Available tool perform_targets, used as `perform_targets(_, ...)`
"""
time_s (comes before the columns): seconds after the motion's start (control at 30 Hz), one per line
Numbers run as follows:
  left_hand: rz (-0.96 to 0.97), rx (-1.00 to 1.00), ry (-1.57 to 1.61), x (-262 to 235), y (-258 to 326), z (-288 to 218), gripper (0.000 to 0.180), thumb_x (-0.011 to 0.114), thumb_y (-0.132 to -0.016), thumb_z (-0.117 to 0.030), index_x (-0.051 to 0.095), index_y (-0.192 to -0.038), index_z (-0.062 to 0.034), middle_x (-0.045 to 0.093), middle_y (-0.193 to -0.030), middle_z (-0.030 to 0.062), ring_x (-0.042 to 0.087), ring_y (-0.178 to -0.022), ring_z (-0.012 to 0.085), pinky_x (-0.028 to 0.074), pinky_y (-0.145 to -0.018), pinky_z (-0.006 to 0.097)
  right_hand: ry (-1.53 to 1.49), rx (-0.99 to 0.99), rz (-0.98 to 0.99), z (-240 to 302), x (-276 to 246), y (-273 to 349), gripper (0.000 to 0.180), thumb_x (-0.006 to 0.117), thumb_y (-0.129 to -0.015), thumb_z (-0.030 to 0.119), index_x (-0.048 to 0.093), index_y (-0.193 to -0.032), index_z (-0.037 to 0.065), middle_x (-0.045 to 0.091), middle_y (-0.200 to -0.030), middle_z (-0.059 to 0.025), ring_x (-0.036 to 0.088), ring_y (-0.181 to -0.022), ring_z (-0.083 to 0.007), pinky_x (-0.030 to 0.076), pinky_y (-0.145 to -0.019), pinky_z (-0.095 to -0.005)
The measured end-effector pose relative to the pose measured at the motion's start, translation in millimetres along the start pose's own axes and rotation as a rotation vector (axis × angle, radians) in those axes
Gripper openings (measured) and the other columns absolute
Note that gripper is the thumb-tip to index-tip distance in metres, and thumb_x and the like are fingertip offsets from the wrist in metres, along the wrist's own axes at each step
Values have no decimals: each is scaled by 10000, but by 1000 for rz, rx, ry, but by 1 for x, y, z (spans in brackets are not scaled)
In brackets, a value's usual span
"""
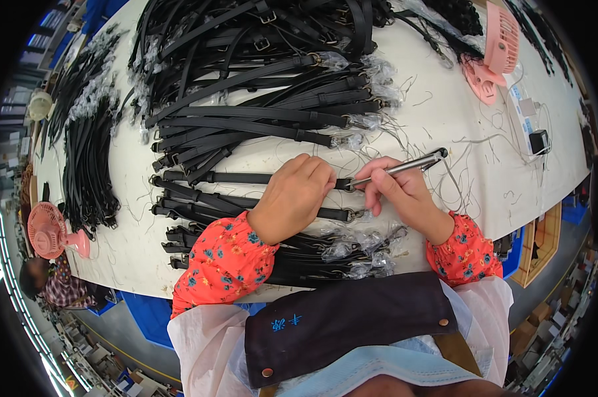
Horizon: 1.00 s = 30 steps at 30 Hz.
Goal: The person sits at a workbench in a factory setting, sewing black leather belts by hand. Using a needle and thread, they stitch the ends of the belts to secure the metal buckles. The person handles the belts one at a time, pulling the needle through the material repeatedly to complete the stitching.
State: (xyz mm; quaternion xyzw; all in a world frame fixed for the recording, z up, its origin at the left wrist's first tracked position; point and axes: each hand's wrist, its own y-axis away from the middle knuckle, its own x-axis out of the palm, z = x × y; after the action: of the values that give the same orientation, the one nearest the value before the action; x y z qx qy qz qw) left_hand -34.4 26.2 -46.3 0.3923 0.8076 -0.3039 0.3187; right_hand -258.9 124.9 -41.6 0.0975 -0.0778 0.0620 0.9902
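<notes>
One black strap (239, 177) lies on the white table (510, 175), with the left hand (297, 195) closed on it and the right hand (401, 192) holding one silver tool (411, 163) at its buckle. Around it are two pink fans (502, 43) and too many other straps (246, 126) to count; one tan crate (528, 255) has something dark inside.

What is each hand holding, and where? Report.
Right hand: a silver pen-like tool, near its tip. Left hand: over a black strap, near its right end; its grip is hidden.
</notes>
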Motion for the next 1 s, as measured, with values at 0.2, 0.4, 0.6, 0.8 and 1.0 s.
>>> perform_targets(0.2,-17,29,-37,2,0,1,152,689,-855,15,564,-935,-19,619,-910,119,585,-861,341,484,-772,428,20,10,16,-4,2,-1,320,499,-1103,271,644,-1163,-8,664,-758,-39,592,-604,-80,470,-559,-219)
perform_targets(0.4,-15,17,-24,2,-1,1,153,684,-860,19,557,-937,-18,612,-905,117,581,-852,342,481,-766,429,30,27,30,-2,3,-1,310,499,-1104,266,643,-1181,2,668,-782,-41,588,-620,-78,471,-573,-220)
perform_targets(0.6,-16,1,-3,3,0,2,153,686,-863,16,558,-939,-19,607,-902,118,581,-854,342,480,-767,428,43,29,34,-1,4,-1,313,494,-1105,268,639,-1189,4,671,-793,-43,590,-631,-77,476,-582,-224)
perform_targets(0.8,-16,-13,10,3,0,1,154,689,-861,16,562,-940,-22,608,-900,116,581,-855,341,482,-767,426,81,45,39,1,4,-1,314,489,-1106,274,641,-1200,16,670,-797,-36,592,-641,-75,482,-595,-226)
perform_targets(1.0,-15,-18,18,2,-1,1,152,690,-859,16,566,-938,-22,609,-895,111,582,-851,337,484,-763,425,80,54,51,3,5,0,314,490,-1106,275,640,-1210,20,673,-812,-36,592,-655,-74,481,-604,-226)
